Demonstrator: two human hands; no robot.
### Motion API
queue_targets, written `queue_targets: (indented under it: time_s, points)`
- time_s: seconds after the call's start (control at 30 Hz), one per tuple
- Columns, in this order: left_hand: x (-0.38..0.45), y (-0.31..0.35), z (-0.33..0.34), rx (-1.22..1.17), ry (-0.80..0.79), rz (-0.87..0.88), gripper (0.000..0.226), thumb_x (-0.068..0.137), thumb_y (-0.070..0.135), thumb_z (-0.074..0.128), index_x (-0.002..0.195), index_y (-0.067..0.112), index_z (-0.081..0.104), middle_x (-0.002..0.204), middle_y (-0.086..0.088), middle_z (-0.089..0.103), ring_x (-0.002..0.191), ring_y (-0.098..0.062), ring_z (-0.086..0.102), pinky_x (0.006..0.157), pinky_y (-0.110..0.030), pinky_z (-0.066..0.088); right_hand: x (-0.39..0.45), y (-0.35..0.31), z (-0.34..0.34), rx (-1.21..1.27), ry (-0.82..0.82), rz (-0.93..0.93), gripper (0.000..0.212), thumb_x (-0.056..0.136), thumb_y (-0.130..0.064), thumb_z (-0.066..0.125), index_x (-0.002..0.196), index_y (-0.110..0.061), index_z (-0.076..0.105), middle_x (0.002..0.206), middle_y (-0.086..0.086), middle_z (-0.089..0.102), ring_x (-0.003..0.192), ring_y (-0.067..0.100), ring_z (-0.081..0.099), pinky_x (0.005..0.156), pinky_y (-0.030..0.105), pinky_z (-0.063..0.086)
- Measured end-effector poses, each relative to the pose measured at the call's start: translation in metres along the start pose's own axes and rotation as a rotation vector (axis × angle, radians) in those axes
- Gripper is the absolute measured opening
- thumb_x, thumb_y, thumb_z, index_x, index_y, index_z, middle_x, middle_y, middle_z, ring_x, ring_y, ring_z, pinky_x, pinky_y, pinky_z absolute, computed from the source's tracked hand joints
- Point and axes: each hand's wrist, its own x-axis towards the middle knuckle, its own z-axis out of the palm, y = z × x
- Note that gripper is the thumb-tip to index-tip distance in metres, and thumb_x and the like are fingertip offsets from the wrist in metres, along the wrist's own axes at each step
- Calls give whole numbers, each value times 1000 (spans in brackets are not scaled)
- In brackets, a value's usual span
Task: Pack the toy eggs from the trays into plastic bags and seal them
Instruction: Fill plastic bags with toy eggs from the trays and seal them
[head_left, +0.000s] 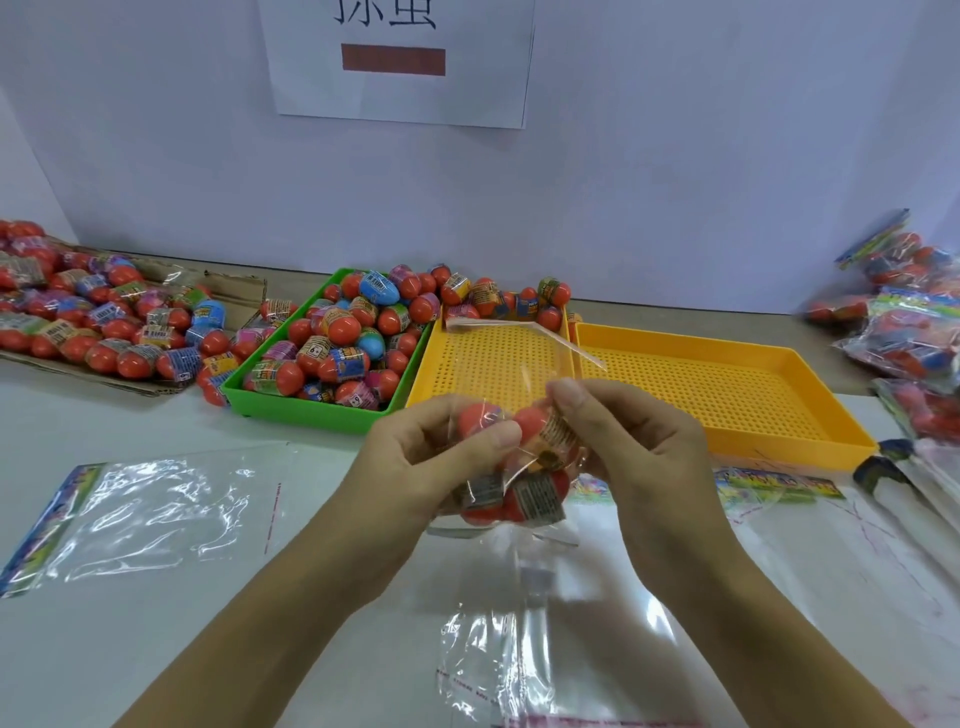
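Observation:
Both my hands hold a clear plastic bag (511, 364) with several red toy eggs (535, 488) inside, above the table's middle. My left hand (441, 457) grips the bag's left side, thumb pressed on an egg. My right hand (618, 431) pinches the bag's right side near the top. The bag's open flap stands up over the yellow tray (467, 364). A green tray (322, 405) heaped with toy eggs (353, 332) sits to the left. More eggs lie at the yellow tray's far end (498, 299).
A second yellow tray (727, 384) sits to the right. Loose eggs cover cardboard (93, 322) at far left. Filled bags (904, 322) pile at right. Flat clear bags lie at left (156, 514), near me (545, 649) and at right (841, 519).

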Motion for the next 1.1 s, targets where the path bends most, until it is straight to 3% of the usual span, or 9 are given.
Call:
queue_targets:
  time_s: [0.13, 0.3, 0.4, 0.47, 0.63, 0.73, 0.83, 0.97, 1.1]
  points:
    - [-5, 1, 3, -87, 12, 41, 21, 72, 24, 74, 92, 18, 76, 90, -14, 73, 81, -27, 71, 63, -39, 60, -2, -2, -1, -94, -92, 37, 34, 69, -55, 76, 92, -29, 78, 87, 1, 75, 82, 14, 71, 67, 27, 57]
    - [-4, 4, 1, -150, 4, 19, 26, 74, 31, 70, 100, 28, 74, 99, -11, 74, 91, -30, 73, 67, -46, 60, -4, 0, 2, -118, -143, -56, 24, 73, -44, 76, 92, -30, 78, 83, -2, 75, 80, 14, 72, 66, 21, 54]
    - [-4, 8, 1, -117, 71, 83, 23, 73, 43, 74, 88, 25, 77, 90, -6, 73, 85, -20, 72, 65, -32, 58, -2, 1, 1, -80, -127, -11, 24, 74, -36, 80, 95, -27, 78, 80, 2, 74, 76, 14, 71, 65, 19, 52]
    - [-4, 9, 0, -115, 124, 162, 18, 71, 37, 80, 83, 24, 78, 86, -6, 73, 84, -18, 71, 66, -26, 57, -2, 0, 1, -30, -151, 12, 30, 70, -34, 81, 99, -26, 77, 80, 6, 75, 76, 15, 73, 65, 19, 53]
    - [-4, 11, -3, -201, 188, 225, 19, 76, 24, 62, 87, 22, 78, 83, -10, 74, 82, -25, 74, 61, -28, 58, -3, 1, 2, -47, -169, 29, 29, 66, -39, 81, 92, -27, 77, 80, 6, 75, 76, 18, 74, 65, 19, 54]
    - [-5, 13, -2, -191, 212, 218, 20, 79, 27, 59, 85, 25, 78, 82, -8, 74, 79, -23, 74, 59, -29, 58, -3, 1, 1, -107, -179, 48, 29, 70, -44, 83, 92, -27, 77, 84, 1, 76, 81, 14, 73, 69, 22, 55]
    - [-4, 10, -2, -74, 214, 240, 19, 78, 28, 61, 83, 29, 79, 81, -4, 74, 78, -21, 74, 60, -27, 57, -3, -2, 1, -149, -178, 23, 32, 74, -54, 71, 93, -29, 77, 90, 0, 76, 89, 15, 72, 76, 28, 58]
    - [-5, 9, -1, -25, 157, 220, 18, 78, 29, 63, 85, 25, 79, 82, -7, 76, 78, -23, 75, 61, -26, 57, 0, -5, -2, -19, -106, 21, 21, 78, -35, 76, 86, -16, 79, 81, 9, 76, 76, 20, 73, 65, 25, 57]
    - [-4, 11, -2, -13, 176, 209, 20, 74, 32, 67, 85, 23, 80, 84, -10, 77, 77, -25, 76, 59, -25, 57, -1, -6, -3, -4, -16, -90, 13, 76, -22, 71, 85, -19, 80, 72, 8, 74, 67, 19, 71, 59, 32, 57]
